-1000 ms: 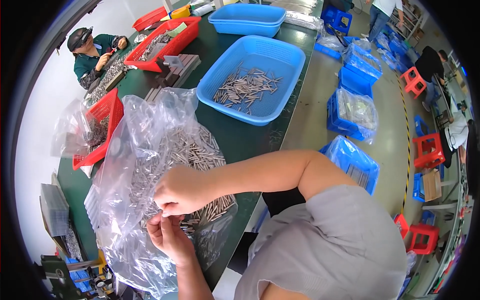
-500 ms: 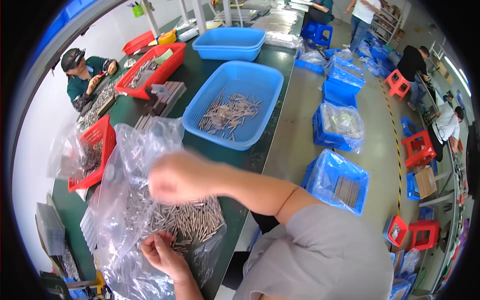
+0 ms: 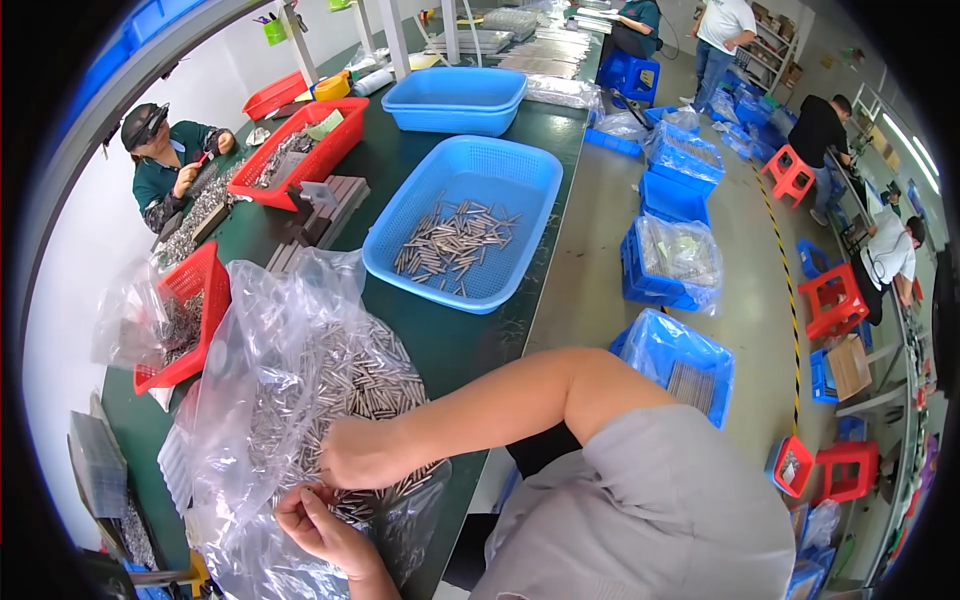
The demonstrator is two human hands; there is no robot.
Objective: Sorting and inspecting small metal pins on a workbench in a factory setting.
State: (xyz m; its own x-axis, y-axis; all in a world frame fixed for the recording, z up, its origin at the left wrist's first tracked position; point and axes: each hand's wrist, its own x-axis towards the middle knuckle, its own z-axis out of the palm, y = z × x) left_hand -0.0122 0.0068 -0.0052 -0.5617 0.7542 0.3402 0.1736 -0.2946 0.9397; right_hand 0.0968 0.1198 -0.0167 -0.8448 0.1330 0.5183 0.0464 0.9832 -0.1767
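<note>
Many short silvery metal pins (image 3: 372,385) lie heaped on a crumpled clear plastic bag (image 3: 235,375) on the green table. My right hand (image 3: 365,455) is over the near part of the heap, curled closed, its fingertips mostly hidden beneath it. Just below it, my left hand (image 3: 322,525) is closed with thumb and fingers pinched together at the heap's near edge. Whatever either hand holds is too small or hidden to make out. Beyond the bag stands a blue perforated basket (image 3: 400,190) with a scattered pile of similar pins (image 3: 455,240) inside.
Stacked blue basins (image 3: 455,100) stand farther back on the green table (image 3: 480,335). Red baskets of metal parts (image 3: 215,330) (image 3: 345,130) line the left. A co-worker (image 3: 170,165) handles parts across the table. Blue crates (image 3: 660,260) stand on the floor to the right.
My right hand has moved down and toward me, from blurred motion above the heap to beside my left hand. My left hand stays nearly in place, still pinched.
</note>
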